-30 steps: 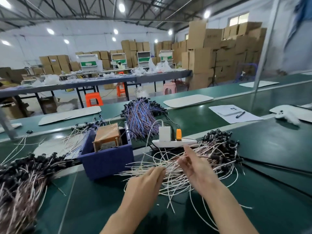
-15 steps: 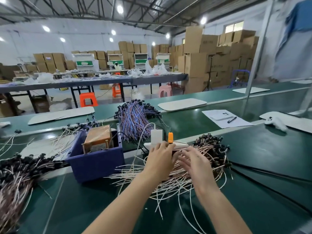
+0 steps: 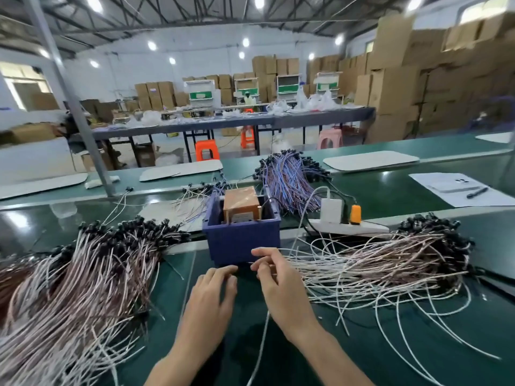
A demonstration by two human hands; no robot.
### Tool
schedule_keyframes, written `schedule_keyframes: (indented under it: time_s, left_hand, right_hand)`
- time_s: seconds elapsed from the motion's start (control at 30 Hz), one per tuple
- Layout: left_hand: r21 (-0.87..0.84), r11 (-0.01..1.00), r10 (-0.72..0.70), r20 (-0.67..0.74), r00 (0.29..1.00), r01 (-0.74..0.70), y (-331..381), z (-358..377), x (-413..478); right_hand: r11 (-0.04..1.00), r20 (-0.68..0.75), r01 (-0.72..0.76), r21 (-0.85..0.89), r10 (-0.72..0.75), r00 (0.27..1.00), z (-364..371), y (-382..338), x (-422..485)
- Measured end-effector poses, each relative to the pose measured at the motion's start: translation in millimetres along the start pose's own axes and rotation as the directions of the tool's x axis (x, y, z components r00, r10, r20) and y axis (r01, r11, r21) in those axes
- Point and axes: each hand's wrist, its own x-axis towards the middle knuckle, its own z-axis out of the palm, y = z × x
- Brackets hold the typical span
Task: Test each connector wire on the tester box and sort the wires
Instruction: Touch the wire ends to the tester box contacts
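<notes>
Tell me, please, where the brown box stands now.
The brown box sits inside the blue bin, mid-frame in the head view, left of the white power strip.

You find no legible text here. Label (image 3: 242,217) on tester box (image 3: 240,200) too blurred to read. White patches on green panels (image 3: 199,95) of far machines, marks on paper sheet (image 3: 486,199): too small.

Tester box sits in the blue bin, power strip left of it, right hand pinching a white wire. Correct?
No. The head view shows the power strip right of the blue bin, not left. The tester box does sit in the bin, and the right hand pinches a white wire.
</notes>
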Motion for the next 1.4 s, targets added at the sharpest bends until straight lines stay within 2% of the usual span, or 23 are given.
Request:
schedule_keyframes:
  time_s: [0.1, 0.17, 0.23, 0.3, 0.4, 0.57, 0.63, 0.7, 0.8, 0.97, 1.07, 1.17, 1.27, 1.4]
  left_hand:
    - [0.045, 0.998, -0.052, 0.018, 0.999, 0.051, -14, -16, -13]
    - [0.09, 0.995, -0.046, 0.021, 0.999, 0.044, -22, -31, -14]
    - [0.169, 0.985, -0.045, -0.005, 0.999, 0.046, -32, -52, -7]
    - [0.254, 0.959, -0.123, -0.012, 0.992, 0.122, -44, -75, 6]
    - [0.452, 0.854, -0.28, -0.017, 0.96, 0.257, -64, -104, 27]
    - [0.543, 0.729, -0.317, -0.271, 0.909, 0.417, -85, -129, 44]
    - [0.603, 0.623, -0.432, -0.265, 0.862, 0.498, -90, -133, 49]
    - [0.665, 0.538, -0.534, -0.207, 0.82, 0.518, -95, -134, 54]
    - [0.669, 0.545, -0.548, -0.172, 0.819, 0.505, -100, -131, 59]
    - [0.608, 0.604, -0.504, -0.208, 0.838, 0.515, -101, -128, 58]
    - [0.654, 0.63, -0.435, -0.15, 0.888, 0.419, -100, -125, 56]
    - [0.737, 0.59, -0.367, -0.118, 0.923, 0.329, -104, -123, 57]
    - [0.736, 0.588, -0.343, -0.148, 0.928, 0.335, -107, -121, 58]
    - [0.719, 0.581, -0.382, -0.173, 0.908, 0.381, -107, -118, 61]
  right_hand:
    - [0.987, 0.116, 0.084, -0.134, -0.068, 0.991, 30, 9, -4]
    - [0.973, 0.193, 0.102, -0.206, -0.061, 0.979, 37, 18, -4]
    - [0.976, 0.232, 0.082, -0.203, -0.033, 0.972, 36, 25, -3]
    - [0.983, 0.239, 0.04, -0.181, 0.004, 0.971, 34, 29, -3]
    - [0.98, 0.252, 0.023, -0.196, 0.028, 0.967, 34, 31, -3]
    - [0.984, 0.233, -0.009, -0.175, 0.05, 0.971, 33, 30, -2]
    - [0.986, 0.229, -0.024, -0.167, 0.063, 0.972, 33, 30, -2]
    - [0.987, 0.225, -0.036, -0.159, 0.072, 0.972, 33, 30, -1]
    - [0.989, 0.221, -0.045, -0.142, 0.076, 0.972, 33, 30, -1]
    - [0.991, 0.2, -0.054, -0.12, 0.077, 0.977, 34, 33, 0]
    - [0.992, 0.191, -0.078, -0.098, 0.095, 0.977, 34, 34, 0]
    - [0.992, 0.191, -0.085, -0.09, 0.101, 0.976, 34, 34, 0]
    - [0.992, 0.188, -0.089, -0.084, 0.104, 0.977, 34, 34, 0]
    - [0.993, 0.182, -0.096, -0.074, 0.108, 0.977, 33, 33, 0]
